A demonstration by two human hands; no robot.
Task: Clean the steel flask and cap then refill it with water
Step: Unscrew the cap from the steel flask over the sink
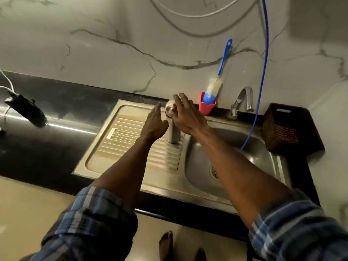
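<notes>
Steel flask [173,131] stands upright on the sink's drainboard [120,140], cap [170,108] on top. Both hands flank it with fingers spread, gripping nothing: left hand [154,125] beside the body, right hand [185,115] nearer, over the cap.

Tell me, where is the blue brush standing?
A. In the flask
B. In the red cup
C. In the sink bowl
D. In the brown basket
B: the brush stands head-down in the red cup by the wall, behind the sink.
</notes>
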